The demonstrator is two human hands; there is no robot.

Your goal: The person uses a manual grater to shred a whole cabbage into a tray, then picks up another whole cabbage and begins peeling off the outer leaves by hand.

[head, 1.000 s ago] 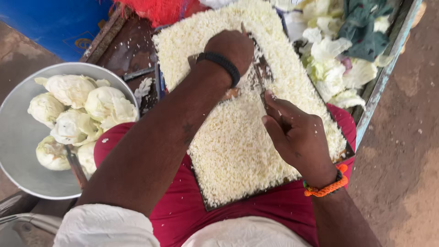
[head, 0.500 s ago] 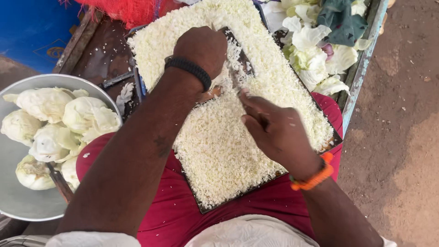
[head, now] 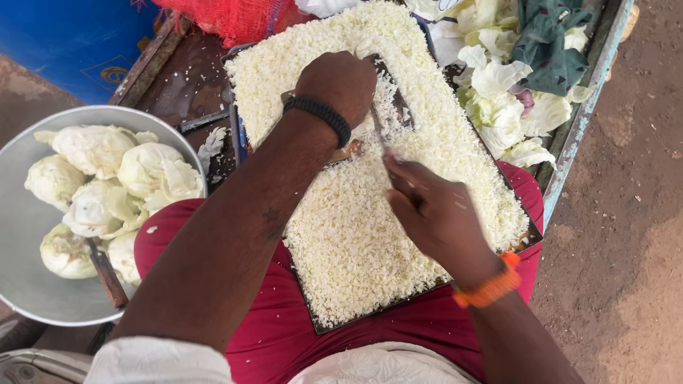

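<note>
At far left, a round metal bowl [head: 28, 284] holds peeled pale cabbage heads [head: 107, 185]; on the dark tray [head: 316, 328] heaped with white shredded cabbage [head: 356, 235], the left hand [head: 338, 82] presses down, fingers curled, while the right hand [head: 434, 213] grips a thin knife [head: 377, 128].

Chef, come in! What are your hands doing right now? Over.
Left hand pressing down on the board. Right hand gripping knife, blade in shredded cabbage. Nothing blocking.
</note>
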